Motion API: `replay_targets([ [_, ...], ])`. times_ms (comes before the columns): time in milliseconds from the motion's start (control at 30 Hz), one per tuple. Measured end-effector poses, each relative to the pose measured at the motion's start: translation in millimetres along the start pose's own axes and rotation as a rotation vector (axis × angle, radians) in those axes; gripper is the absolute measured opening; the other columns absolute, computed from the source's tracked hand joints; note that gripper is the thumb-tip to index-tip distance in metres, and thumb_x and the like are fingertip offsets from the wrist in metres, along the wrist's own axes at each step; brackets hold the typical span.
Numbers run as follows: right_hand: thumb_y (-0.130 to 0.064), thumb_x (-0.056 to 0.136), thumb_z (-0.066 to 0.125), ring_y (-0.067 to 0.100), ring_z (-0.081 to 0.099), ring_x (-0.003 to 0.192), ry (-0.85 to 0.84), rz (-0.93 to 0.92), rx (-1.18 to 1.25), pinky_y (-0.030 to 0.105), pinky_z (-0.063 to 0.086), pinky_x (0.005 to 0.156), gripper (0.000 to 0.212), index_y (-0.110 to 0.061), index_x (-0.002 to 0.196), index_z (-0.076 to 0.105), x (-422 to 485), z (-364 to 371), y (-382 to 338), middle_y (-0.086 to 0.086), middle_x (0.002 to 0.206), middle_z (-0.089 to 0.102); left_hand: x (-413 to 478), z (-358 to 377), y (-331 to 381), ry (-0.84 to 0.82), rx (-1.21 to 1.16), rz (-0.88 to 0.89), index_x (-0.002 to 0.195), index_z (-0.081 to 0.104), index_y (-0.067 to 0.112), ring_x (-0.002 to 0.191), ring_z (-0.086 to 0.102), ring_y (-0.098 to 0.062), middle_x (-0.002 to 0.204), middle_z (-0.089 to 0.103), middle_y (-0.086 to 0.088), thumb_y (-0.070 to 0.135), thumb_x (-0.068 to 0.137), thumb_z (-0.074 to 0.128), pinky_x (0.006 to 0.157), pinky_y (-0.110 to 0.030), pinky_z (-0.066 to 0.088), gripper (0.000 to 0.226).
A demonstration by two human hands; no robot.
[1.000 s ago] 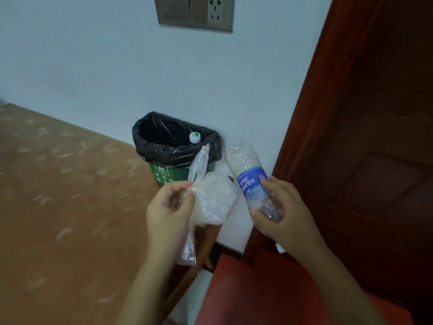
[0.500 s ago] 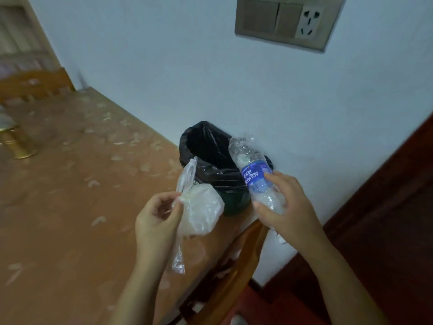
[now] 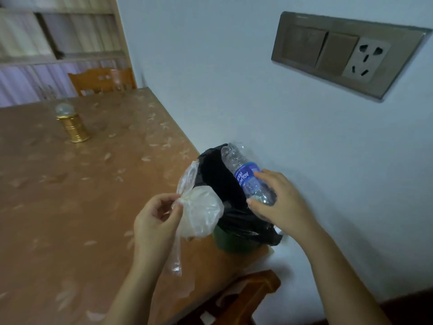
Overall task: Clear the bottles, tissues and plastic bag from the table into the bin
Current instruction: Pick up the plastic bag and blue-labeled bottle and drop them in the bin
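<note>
Gripping bottle point(image 3: 245, 176) in right hand point(image 3: 281, 204)

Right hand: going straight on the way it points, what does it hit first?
Probably the bin: the right hand aims its bottle up-left across the black-lined mouth, so the bottle's far end would meet the far rim or the wall behind. Depth is unclear.

A pale wall point(image 3: 234, 78) bears a bronze socket panel point(image 3: 346, 55); a wooden chair point(image 3: 100, 80) stands far left.

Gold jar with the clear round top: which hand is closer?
Left. The left hand is right of the shiny gold jar; the right hand is farther right, by the black-lined bin.
</note>
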State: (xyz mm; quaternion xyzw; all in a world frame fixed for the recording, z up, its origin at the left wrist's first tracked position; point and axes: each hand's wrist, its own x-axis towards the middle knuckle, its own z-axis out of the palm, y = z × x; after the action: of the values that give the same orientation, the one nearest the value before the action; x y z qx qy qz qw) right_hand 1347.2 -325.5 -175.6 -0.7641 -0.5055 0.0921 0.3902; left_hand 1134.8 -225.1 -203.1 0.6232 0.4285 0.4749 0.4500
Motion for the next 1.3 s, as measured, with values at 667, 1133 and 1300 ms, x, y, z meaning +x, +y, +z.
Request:
replay_targets([
  [667,-0.034,0.080,0.064,0.002,0.046,0.098,0.005,-0.058,-0.084,0.016,0.033,0.079,0.038,-0.025,0.115,0.055,42,15,4,-0.008,0.117,0.055,37,4,5,0.032,0.064,0.061,0.078,0.066,0.029,0.067,0.060,0.002,0.076,0.068,0.007,0.009,0.079,0.065,0.058,-0.006,0.044,0.020],
  [1133,-0.028,0.079,0.066,0.010,0.047,0.111,0.109,0.112,-0.143,0.022,0.035,0.091,0.040,-0.021,0.116,0.056,-38,10,16,-0.005,0.121,0.053,69,55,25,-0.157,0.008,0.186,0.079,0.064,0.036,0.073,0.060,-0.001,0.081,0.066,0.011,0.017,0.079,0.064,0.063,-0.009,0.046,0.019],
  [1300,-0.028,0.078,0.067,0.007,0.049,0.106,0.154,0.165,-0.120,0.021,0.038,0.088,0.038,-0.020,0.114,0.058,-54,3,25,-0.006,0.117,0.054,77,89,33,-0.182,-0.004,0.197,0.080,0.063,0.032,0.072,0.058,-0.001,0.082,0.064,0.010,0.015,0.080,0.064,0.061,-0.003,0.042,0.018],
])
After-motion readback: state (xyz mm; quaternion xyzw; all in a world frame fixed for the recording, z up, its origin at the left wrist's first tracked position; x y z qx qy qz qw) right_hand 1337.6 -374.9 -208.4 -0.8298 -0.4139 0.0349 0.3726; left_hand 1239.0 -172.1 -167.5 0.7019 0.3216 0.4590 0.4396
